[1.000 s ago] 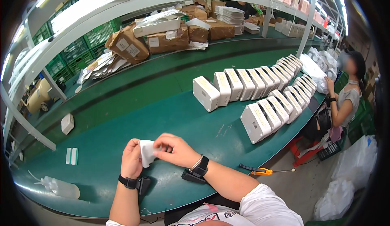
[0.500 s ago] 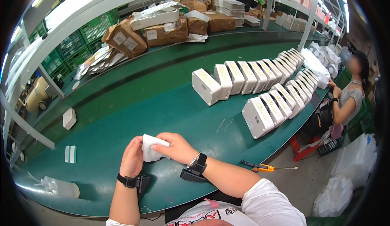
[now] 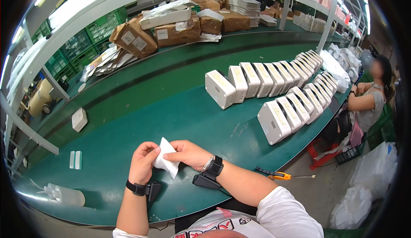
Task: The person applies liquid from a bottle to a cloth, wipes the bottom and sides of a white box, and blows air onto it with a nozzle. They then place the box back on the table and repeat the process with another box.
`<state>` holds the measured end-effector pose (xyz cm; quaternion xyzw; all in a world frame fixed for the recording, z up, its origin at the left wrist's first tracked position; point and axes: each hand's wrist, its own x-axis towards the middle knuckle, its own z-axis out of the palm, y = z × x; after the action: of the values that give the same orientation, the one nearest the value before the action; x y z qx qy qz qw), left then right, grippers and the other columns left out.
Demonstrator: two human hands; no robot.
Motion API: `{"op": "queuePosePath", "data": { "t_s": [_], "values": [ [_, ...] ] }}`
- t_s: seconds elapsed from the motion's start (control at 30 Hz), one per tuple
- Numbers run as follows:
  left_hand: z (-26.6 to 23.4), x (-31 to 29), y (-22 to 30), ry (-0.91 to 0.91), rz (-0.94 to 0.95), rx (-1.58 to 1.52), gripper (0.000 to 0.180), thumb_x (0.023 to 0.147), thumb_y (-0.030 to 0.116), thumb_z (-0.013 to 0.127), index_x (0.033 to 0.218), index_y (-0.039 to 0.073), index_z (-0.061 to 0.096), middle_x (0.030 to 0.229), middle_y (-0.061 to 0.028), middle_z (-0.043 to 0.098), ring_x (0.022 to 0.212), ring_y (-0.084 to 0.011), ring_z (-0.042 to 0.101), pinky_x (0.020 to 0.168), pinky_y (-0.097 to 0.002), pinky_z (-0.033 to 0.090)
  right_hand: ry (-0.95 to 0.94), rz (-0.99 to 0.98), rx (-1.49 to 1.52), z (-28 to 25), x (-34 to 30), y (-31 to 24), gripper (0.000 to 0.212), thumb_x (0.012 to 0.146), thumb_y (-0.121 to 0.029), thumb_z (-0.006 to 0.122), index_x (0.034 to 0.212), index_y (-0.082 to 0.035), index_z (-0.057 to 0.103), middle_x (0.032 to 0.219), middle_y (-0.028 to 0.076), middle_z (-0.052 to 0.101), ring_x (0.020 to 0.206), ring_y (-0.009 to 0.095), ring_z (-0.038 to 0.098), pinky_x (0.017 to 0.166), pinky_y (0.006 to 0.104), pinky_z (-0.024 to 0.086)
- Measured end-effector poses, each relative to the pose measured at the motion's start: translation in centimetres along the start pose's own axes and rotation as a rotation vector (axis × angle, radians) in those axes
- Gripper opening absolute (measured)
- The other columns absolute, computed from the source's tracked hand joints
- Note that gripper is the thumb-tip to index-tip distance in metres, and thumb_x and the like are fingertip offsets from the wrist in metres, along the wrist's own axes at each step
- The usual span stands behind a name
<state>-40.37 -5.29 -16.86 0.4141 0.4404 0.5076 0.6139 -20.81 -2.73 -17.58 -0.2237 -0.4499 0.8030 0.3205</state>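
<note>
A soft white cloth (image 3: 166, 161), folded to a point at its upper end, is pinched between my two hands above the green table. My left hand (image 3: 143, 161) grips its left side with thumb and bent fingers. From the right, my right hand (image 3: 188, 153) holds it with the thumb on top; the fingers behind are partly hidden. Whether anything lies inside the cloth, I cannot tell. Black straps with small dark devices sit on both wrists.
Two rows of white box-shaped devices (image 3: 274, 120) stand at the right. A squeeze bottle (image 3: 64, 195), two small green-and-white blocks (image 3: 75, 160) and a white box (image 3: 79, 119) lie left. An orange-handled tool (image 3: 281, 175) rests by the near edge. A co-worker (image 3: 368, 96) sits far right.
The cloth has been turned and folded, so its upper end now forms a point. My left thumb has come over onto it. The co-worker's arms have shifted slightly.
</note>
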Motion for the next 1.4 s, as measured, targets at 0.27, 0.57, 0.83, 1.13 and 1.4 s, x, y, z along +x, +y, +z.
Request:
{"op": "queuePosePath", "data": {
  "t_s": [0.27, 0.57, 0.83, 1.13, 1.4],
  "values": [
    [0.7, 0.0, 0.2, -0.099, -0.154, 0.066, 0.015, 0.092, 0.009, 0.06, 0.107, 0.007, 0.058, 0.096, -0.0021, 0.065, 0.079, -0.0087, 0.061, 0.065, -0.0212, 0.049, 0.193, -0.29, -0.153, -0.7, 0.2, -0.1, 0.032, 0.091, -0.016, 0.067, 0.119, -0.002, 0.061, 0.109, 0.007, 0.066, 0.098, 0.012, 0.06, 0.089, 0.0286, 0.048],
    [0.8, 0.3, 0.7, -0.031, -0.213, 0.055, 0.017, 0.096, 0.016, 0.056, 0.111, 0.008, 0.057, 0.092, 0.002, 0.063, 0.078, -0.0056, 0.058, 0.063, -0.0197, 0.047, 0.161, -0.245, 0.187, -0.5, -1.3, -2.1, 0.031, 0.09, -0.012, 0.062, 0.12, -0.001, 0.062, 0.11, 0.008, 0.065, 0.098, 0.015, 0.062, 0.091, 0.0299, 0.048],
    [-0.6, 0.0, 0.7, -0.084, -0.202, 0.056, 0.015, 0.098, 0.021, 0.056, 0.109, 0.01, 0.057, 0.09, 0.0039, 0.06, 0.079, -0.006, 0.057, 0.065, -0.0212, 0.048, 0.142, -0.311, 0.25, -1.2, 0.3, -0.6, 0.023, 0.089, -0.016, 0.066, 0.108, -0.003, 0.061, 0.1, 0.006, 0.066, 0.093, 0.015, 0.063, 0.084, 0.0288, 0.049],
    [0.2, -0.1, 0.4, -0.096, -0.214, 0.099, 0.015, 0.099, 0.021, 0.055, 0.109, 0.01, 0.057, 0.09, 0.0037, 0.061, 0.079, -0.0071, 0.058, 0.066, -0.0215, 0.049, 0.195, -0.262, 0.339, -1.3, -0.1, -0.9, 0.024, 0.088, -0.021, 0.07, 0.105, -0.006, 0.06, 0.097, 0.002, 0.064, 0.091, 0.013, 0.062, 0.081, 0.0286, 0.049],
    [-0.4, 0.0, 0.4, -0.108, -0.212, 0.044, 0.015, 0.099, 0.02, 0.054, 0.109, 0.009, 0.057, 0.094, 0.0026, 0.062, 0.079, -0.0073, 0.058, 0.066, -0.0217, 0.049, 0.19, -0.256, 0.379, -1.5, 0.3, -0.6, 0.025, 0.089, -0.015, 0.068, 0.11, -0.005, 0.057, 0.1, 0.004, 0.064, 0.093, 0.014, 0.063, 0.084, 0.0306, 0.05]
  ]
}}
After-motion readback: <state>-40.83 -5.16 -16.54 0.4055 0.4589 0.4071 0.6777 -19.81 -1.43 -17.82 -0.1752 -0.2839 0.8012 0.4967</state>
